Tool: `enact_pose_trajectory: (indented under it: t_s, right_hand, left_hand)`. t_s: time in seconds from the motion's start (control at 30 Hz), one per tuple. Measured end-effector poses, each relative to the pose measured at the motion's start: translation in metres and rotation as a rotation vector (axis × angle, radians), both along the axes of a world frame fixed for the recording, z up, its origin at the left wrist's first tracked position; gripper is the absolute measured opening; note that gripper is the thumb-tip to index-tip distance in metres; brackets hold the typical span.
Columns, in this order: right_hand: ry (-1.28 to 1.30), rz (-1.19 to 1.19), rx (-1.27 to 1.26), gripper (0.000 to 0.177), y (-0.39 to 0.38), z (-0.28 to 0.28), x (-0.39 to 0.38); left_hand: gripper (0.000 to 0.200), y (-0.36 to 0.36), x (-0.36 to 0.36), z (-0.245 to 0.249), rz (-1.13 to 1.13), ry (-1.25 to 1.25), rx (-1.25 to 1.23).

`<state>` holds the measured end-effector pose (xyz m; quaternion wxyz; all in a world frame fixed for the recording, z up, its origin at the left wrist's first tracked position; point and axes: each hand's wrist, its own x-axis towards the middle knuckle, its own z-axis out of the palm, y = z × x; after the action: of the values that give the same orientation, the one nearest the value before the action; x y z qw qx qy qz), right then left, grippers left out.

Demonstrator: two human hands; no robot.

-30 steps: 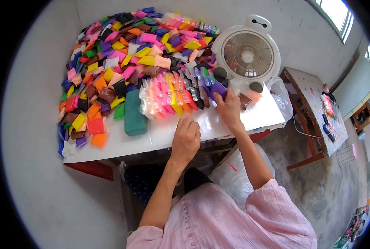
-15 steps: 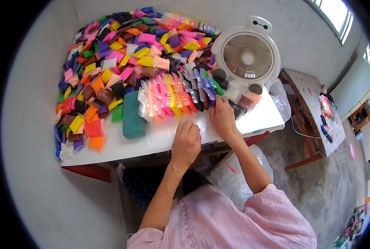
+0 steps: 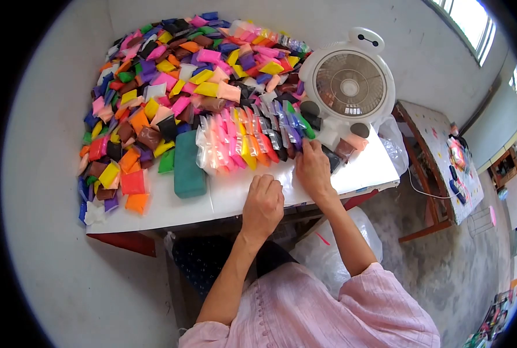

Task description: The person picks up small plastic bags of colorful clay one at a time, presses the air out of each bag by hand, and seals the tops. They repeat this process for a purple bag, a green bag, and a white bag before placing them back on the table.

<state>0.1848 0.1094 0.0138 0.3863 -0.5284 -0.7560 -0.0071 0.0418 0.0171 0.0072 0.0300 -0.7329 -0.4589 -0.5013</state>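
Observation:
A row of colourful clear-wrapped packets (image 3: 248, 141) lies side by side across the white table, running from pale pink through yellow, orange and red to black, purple and green. At the front edge my left hand (image 3: 263, 203) is closed in a loose fist, knuckles up, just below the row; its palm side is hidden. My right hand (image 3: 314, 171) has its fingers curled together at the row's right end, fingertips right at the lower ends of the purple packet (image 3: 293, 134) and green packet (image 3: 306, 126). What these fingers hold, I cannot tell. A teal block (image 3: 189, 165) borders the row on the left.
A big heap of mixed-colour packets (image 3: 154, 95) covers the table's left and back. Behind the row's right end stands a white round fan (image 3: 349, 87). Black, brown and peach packets (image 3: 345, 149) lie right of my right hand. A plastic bag (image 3: 348, 243) sits beneath the table edge.
The whole view has shifted slightly down and to the right. Both hands keep nearly the same places by the row, and the packets look unmoved.

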Motion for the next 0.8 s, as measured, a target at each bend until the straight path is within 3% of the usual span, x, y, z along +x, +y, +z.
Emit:
enact_pose_trajectory:
  t_s: [0.13,0.27,0.4,0.63,0.8]
  right_hand:
    - [0.04,-0.041,0.139,0.026,-0.014,0.003,0.0]
    - [0.184,0.049,0.105,0.007,-0.035,0.002,0.001]
    - [0.083,0.089,0.13,0.009,-0.04,-0.01,-0.004]
    - [0.043,0.096,0.164,0.006,-0.041,-0.008,-0.005]
    - [0.048,0.104,0.172,0.006,-0.044,-0.005,-0.006]
  left_hand:
    - [0.012,0.0,-0.001,-0.001,-0.026,-0.024,0.017]
    - [0.011,-0.001,-0.005,0.001,-0.077,-0.1,-0.005]
    - [0.01,-0.004,-0.013,0.006,-0.196,-0.314,-0.062]
    - [0.009,-0.03,-0.085,0.05,0.035,-0.266,0.11]
    - [0.01,-0.051,-0.171,0.051,0.372,-0.447,-0.023]
